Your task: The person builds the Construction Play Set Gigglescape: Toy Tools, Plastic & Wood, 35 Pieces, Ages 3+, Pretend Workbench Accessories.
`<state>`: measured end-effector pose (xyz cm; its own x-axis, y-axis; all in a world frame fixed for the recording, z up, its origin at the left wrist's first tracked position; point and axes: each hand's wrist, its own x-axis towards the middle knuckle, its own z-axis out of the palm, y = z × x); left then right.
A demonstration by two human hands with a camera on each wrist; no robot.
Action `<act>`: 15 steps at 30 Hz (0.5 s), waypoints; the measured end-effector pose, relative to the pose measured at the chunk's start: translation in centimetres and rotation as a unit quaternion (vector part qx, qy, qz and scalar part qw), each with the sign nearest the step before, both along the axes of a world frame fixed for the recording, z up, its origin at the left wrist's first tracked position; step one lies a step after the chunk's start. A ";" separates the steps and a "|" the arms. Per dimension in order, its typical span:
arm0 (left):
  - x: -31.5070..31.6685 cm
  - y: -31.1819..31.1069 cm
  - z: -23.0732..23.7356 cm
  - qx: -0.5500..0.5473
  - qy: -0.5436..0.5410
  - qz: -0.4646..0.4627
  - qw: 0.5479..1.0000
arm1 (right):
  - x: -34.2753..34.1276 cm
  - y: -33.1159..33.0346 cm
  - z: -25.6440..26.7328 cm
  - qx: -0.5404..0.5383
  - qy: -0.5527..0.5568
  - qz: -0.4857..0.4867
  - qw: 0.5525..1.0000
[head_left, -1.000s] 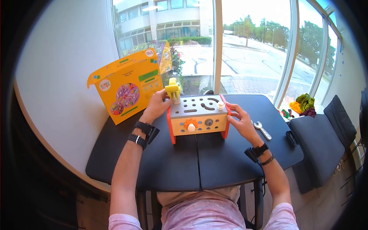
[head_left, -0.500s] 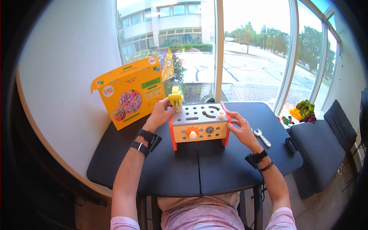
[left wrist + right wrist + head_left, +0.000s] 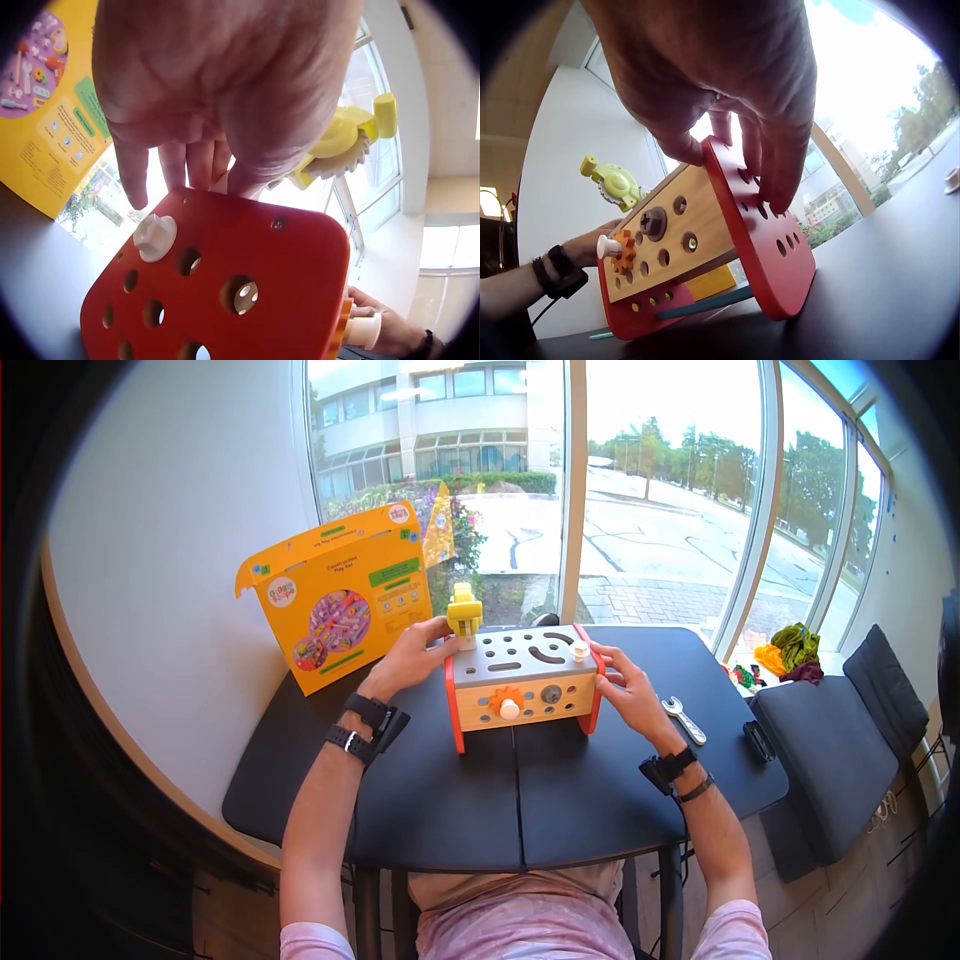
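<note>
A toy workbench (image 3: pixel 525 708) with red end panels, a wooden front and a grey slotted top stands on the black table. At its top left corner is a yellow toy circular saw (image 3: pixel 464 608) on a pale base. My left hand (image 3: pixel 408 658) pinches low at the saw's base, its fingertips partly hidden behind the red left panel (image 3: pixel 217 277). On the other side my right hand (image 3: pixel 632 692) grips the red right panel (image 3: pixel 761 247), thumb at the front edge and fingers over the outer face. An orange gear (image 3: pixel 624 252) and a grey screw (image 3: pixel 653 223) sit on the front.
A yellow toy box (image 3: pixel 340 595) stands at the back left near the window. Right of the workbench lies a grey toy wrench (image 3: pixel 684 720), with a black object (image 3: pixel 759 741) near the table's right edge. A dark chair (image 3: pixel 825 750) holding colourful cloth (image 3: pixel 792 650) stands beyond.
The saw has shifted slightly right and turned at the workbench's corner, with my left hand following. My right hand keeps its hold on the right panel. The head view has shifted a little.
</note>
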<state>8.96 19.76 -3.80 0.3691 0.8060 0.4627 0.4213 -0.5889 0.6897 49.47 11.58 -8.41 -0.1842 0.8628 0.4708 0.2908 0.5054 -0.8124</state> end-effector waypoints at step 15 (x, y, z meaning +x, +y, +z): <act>-12.0 -10.1 -2.3 -0.129 0.185 0.102 0.969 | 0.1 2.9 0.4 0.042 -0.083 -0.112 0.989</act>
